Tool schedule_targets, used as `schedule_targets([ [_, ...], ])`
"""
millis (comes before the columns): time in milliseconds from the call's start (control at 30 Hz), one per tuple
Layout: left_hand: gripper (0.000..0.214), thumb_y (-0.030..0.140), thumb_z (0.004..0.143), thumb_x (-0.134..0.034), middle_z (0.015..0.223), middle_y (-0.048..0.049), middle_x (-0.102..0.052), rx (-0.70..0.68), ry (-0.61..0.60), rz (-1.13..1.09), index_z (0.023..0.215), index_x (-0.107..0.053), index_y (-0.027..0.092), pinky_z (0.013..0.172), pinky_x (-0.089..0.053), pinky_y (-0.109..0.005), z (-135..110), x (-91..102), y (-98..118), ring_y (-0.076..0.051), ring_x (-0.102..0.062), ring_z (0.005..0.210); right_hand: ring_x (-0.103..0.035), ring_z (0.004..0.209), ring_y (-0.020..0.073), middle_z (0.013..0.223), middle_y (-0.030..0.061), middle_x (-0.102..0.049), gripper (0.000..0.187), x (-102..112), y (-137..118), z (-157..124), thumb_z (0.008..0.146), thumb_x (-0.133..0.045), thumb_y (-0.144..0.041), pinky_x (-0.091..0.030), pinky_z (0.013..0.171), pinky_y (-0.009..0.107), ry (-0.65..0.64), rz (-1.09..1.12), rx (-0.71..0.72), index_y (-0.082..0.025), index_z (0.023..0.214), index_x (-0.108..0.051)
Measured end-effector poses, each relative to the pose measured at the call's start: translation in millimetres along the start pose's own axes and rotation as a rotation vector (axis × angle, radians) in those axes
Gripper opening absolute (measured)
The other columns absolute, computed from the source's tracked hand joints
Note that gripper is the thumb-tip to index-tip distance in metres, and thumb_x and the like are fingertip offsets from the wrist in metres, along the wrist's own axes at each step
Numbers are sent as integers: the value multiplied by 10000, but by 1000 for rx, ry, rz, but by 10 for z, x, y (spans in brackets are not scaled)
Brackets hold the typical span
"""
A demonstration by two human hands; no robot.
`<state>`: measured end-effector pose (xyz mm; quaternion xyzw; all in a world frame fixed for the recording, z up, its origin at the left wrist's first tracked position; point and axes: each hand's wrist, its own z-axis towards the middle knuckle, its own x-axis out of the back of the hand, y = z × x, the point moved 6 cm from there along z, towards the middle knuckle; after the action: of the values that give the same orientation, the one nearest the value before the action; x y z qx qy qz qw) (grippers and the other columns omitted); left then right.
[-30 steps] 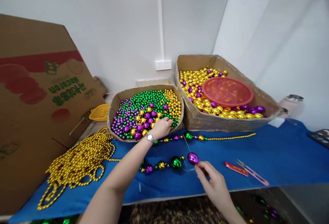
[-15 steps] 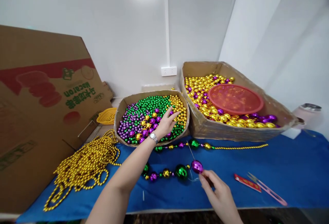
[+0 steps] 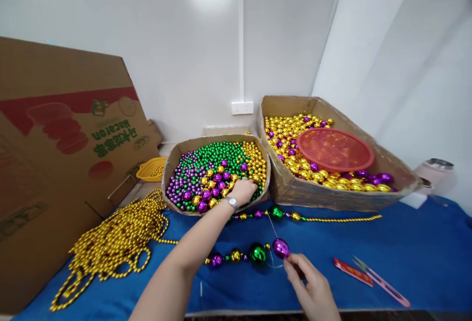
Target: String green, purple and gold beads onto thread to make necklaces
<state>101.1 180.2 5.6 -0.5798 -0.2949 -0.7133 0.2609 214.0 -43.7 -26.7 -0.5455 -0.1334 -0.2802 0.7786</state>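
Note:
My left hand (image 3: 243, 190), with a watch on its wrist, reaches into a shallow cardboard tray (image 3: 173, 161) of green, purple and gold beads. Its fingers curl down among the beads near the tray's front right; what they hold is hidden. My right hand (image 3: 313, 289) pinches the thread just behind a large purple bead (image 3: 280, 248) at the end of a bead string (image 3: 243, 255) lying on the blue cloth. A thin needle (image 3: 271, 222) rises up and to the left from that bead.
A bigger cardboard box (image 3: 332, 195) of gold and purple balls holds a red basin (image 3: 335, 150). A heap of gold bead chains (image 3: 114, 237) lies left, before a leaning carton (image 3: 55, 163). Thread snips (image 3: 379, 281) and a red packet (image 3: 350, 272) lie right.
My left hand had its fingers spread over the beads and has now curled down into them. The right hand stays at the purple bead.

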Motion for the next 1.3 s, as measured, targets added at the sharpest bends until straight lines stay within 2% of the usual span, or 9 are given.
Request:
schedule_targets([
  [233,137,37,755,-565,835,-126,-643,20,83,-272,752,-664,132,837,-453,-392,-41,89,39,-242,-589,900,-618,637,134,727,12,-628,231,15,12,-3,897,-474,-392,-475,603,175,13,-13,29,-205,827,-591],
  [333,208,85,823,-500,951,-125,-647,91,194,-446,955,-655,128,843,-473,-370,-210,248,5,-221,-607,910,-618,658,132,744,9,-624,201,41,-26,1,904,-473,-363,-467,615,174,12,-8,41,-208,847,-586],
  [433,335,200,940,-315,1048,-151,-642,156,263,-611,1149,-554,94,777,-518,-339,-513,344,50,-194,-643,875,-617,673,131,760,6,-624,177,33,-76,19,908,-473,-344,-460,624,178,-3,0,50,-214,860,-582],
  [500,360,255,960,-280,1086,-158,-639,206,304,-892,1151,-537,88,772,-532,-321,-747,350,99,-185,-654,883,-611,670,130,759,3,-620,164,-1,-111,30,912,-470,-331,-456,624,183,-21,4,56,-217,876,-582],
  [633,194,277,831,-607,952,-86,-676,372,391,-1789,944,-624,120,800,-529,-291,-1104,225,188,-177,-662,870,-602,659,130,748,-1,-611,149,-72,-184,18,915,-464,-310,-453,622,196,-49,4,80,-219,909,-583],
  [733,217,240,714,-743,814,-34,-671,485,413,-2045,877,-650,131,755,-538,-254,-1222,162,250,-165,-671,818,-597,646,125,737,-5,-602,139,-85,-219,-18,916,-462,-295,-450,614,197,-61,-2,101,-219,916,-578],
  [867,241,228,670,-780,788,-19,-653,546,429,-2099,858,-667,128,719,-545,-237,-1273,145,291,-176,-676,821,-589,642,120,742,-3,-594,133,-91,-225,-51,923,-451,-279,-447,603,198,-81,-19,121,-220,923,-570],
  [1067,229,238,664,-784,761,-7,-630,507,442,-2061,829,-674,124,701,-537,-243,-1299,174,332,-167,-675,763,-587,642,123,745,-1,-591,135,-98,-217,-65,923,-450,-279,-449,606,204,-82,-57,149,-222,934,-572],
  [1300,237,237,700,-751,817,-32,-655,400,526,-1767,896,-656,144,732,-517,-261,-1343,239,328,-151,-650,785,-587,634,133,746,12,-600,156,-107,-236,-67,930,-434,-293,-450,598,217,-74,-86,158,-219,938,-571],
])
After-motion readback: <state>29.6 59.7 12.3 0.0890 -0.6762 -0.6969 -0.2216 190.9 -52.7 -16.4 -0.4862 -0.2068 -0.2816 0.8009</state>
